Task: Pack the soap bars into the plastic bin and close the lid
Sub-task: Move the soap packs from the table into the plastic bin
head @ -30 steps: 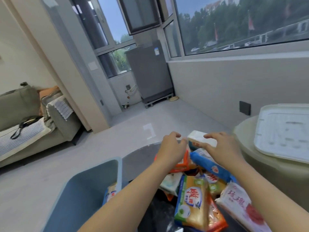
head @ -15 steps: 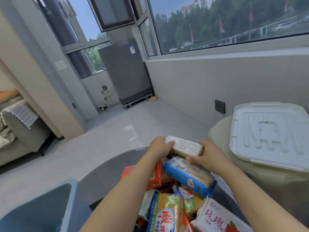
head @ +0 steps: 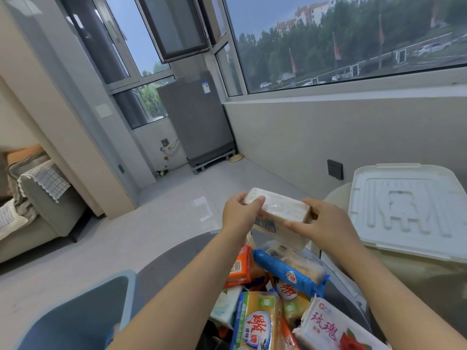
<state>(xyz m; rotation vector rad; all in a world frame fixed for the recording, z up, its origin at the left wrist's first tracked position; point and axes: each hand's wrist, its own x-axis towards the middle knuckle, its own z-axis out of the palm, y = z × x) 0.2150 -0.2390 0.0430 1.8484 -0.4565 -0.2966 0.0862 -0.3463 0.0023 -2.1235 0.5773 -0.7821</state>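
Both hands hold a pale wrapped soap pack (head: 280, 210) in the air above a heap of soap bars (head: 278, 294) on a dark round table (head: 171, 269). My left hand (head: 240, 215) grips its left end, my right hand (head: 326, 226) grips its right end. The heap holds orange, blue, yellow and white-pink wrapped bars. The blue plastic bin (head: 83, 309) stands open at the lower left, its inside mostly hidden by my left forearm. Its white lid (head: 409, 208) lies flat on a beige surface at the right.
A grey sofa (head: 32, 213) stands at the left beyond a partition wall. A grey appliance (head: 197, 120) sits in the far corner under the windows. A low wall with a dark socket (head: 334, 169) runs along the right. Pale floor lies between.
Both hands closed round the pale soap pack at the far side of the heap and lifted it up. The view swung right, so the bin slid toward the lower left.
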